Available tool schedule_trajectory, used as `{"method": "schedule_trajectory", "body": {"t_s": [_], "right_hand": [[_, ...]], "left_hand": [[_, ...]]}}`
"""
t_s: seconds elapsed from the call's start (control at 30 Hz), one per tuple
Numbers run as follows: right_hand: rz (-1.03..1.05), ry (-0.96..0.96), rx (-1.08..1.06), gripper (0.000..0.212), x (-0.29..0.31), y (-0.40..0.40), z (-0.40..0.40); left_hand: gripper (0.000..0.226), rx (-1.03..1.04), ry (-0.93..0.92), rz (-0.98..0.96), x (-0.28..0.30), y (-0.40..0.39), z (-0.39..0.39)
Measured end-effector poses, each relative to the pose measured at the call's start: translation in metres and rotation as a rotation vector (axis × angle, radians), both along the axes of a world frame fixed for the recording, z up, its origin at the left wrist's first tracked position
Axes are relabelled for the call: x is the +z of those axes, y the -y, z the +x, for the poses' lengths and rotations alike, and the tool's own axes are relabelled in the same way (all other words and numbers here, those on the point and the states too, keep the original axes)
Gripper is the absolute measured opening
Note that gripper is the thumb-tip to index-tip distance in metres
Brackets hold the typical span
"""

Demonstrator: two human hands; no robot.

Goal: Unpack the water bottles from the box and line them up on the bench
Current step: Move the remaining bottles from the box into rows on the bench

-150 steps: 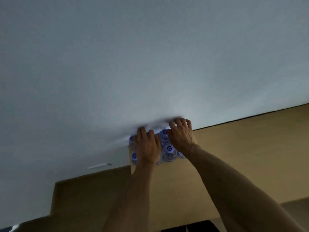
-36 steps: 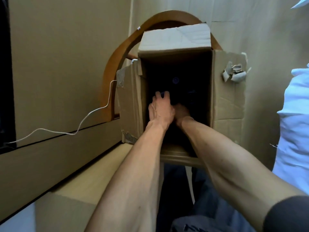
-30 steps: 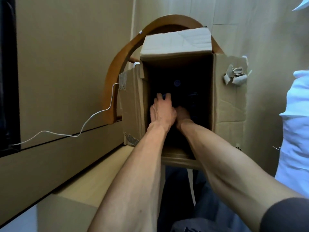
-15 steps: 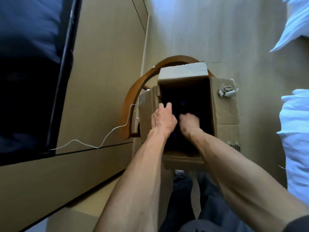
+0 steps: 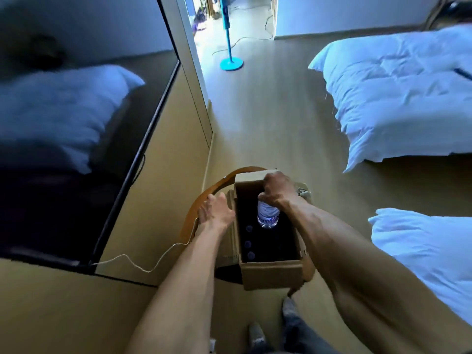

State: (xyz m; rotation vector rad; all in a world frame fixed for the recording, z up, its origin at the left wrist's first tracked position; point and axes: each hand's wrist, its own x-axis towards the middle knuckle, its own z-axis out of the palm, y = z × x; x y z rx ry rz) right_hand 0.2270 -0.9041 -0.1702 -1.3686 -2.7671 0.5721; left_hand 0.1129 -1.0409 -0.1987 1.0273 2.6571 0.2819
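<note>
Head view: my right hand [image 5: 277, 191] has its fingers curled round the top of a water bottle [image 5: 267, 216], which hangs upright over the open cardboard box [image 5: 272, 274], its lower half with the label showing below my palm. The bottle is up near the far end of the box opening, clear of the dark inside. Down in the box, along its left wall, I can make out the round caps of three more bottles [image 5: 247, 244]; the rest of the inside is too dark to read.

My left hand [image 5: 216, 212] holds nothing, fingers straight and spread a little, lying against the outer left side of the box by its folded-down flap. The box sits on a round wooden chair [image 5: 204, 198], whose curved back arcs round the far and left sides of it.

A thin white cable [image 5: 138, 264] trails from the chair across the tan desk [image 5: 51, 302] on my left, toward a dark screen [image 5: 63, 149]. To my right are two beds with white covers [image 5: 398, 98], and beyond the box, on the floor, a turquoise fan stand [image 5: 231, 63]. My feet show just below the box.
</note>
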Motion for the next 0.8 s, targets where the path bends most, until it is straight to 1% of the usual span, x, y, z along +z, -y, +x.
{"method": "schedule_trajectory", "body": {"t_s": [0.1, 0.2, 0.27, 0.3, 0.33, 0.37, 0.43, 0.47, 0.5, 0.6, 0.67, 0.73, 0.8], "right_hand": [[0.005, -0.104, 0.002, 0.027, 0.039, 0.016, -0.011], [-0.022, -0.203, 0.069, 0.027, 0.075, 0.033, -0.026], [-0.042, -0.288, 0.119, 0.023, 0.095, 0.042, -0.037], [-0.058, -0.334, 0.141, 0.021, 0.105, 0.049, -0.043], [-0.078, -0.380, 0.166, 0.019, 0.114, 0.056, -0.048], [-0.102, -0.424, 0.195, 0.019, 0.123, 0.064, -0.053], [-0.157, -0.506, 0.263, 0.020, 0.140, 0.083, -0.063], [-0.187, -0.543, 0.301, 0.020, 0.147, 0.093, -0.068], [-0.211, -0.574, 0.344, 0.019, 0.154, 0.104, -0.071], [-0.277, -0.651, 0.490, 0.011, 0.170, 0.150, -0.076], [-0.351, -0.691, 0.582, 0.012, 0.174, 0.184, -0.068], [-0.409, -0.713, 0.593, 0.012, 0.174, 0.214, -0.062], [-0.443, -0.719, 0.598, 0.015, 0.168, 0.247, -0.049]], "left_hand": [[0.035, 0.036, 0.007, 0.024, 0.017, 0.017, 0.000], [0.029, 0.100, 0.005, 0.028, 0.032, 0.041, -0.003], [0.029, 0.212, 0.031, 0.032, 0.040, 0.057, -0.007], [0.030, 0.311, 0.079, 0.073, 0.045, 0.066, -0.009], [0.033, 0.437, 0.172, 0.164, 0.050, 0.075, -0.011], [0.040, 0.604, 0.317, 0.307, 0.057, 0.084, -0.014], [0.059, 0.973, 0.658, 0.643, 0.068, 0.106, -0.017], [0.065, 1.098, 0.816, 0.778, 0.073, 0.120, -0.016], [0.069, 1.169, 0.914, 0.871, 0.077, 0.135, -0.014], [0.069, 1.238, 1.068, 1.146, 0.085, 0.183, 0.006], [0.064, 1.210, 1.141, 1.374, 0.090, 0.212, 0.031], [0.060, 1.135, 1.175, 1.516, 0.095, 0.231, 0.050], [0.056, 1.171, 1.111, 1.644, 0.094, 0.254, 0.078]]}}
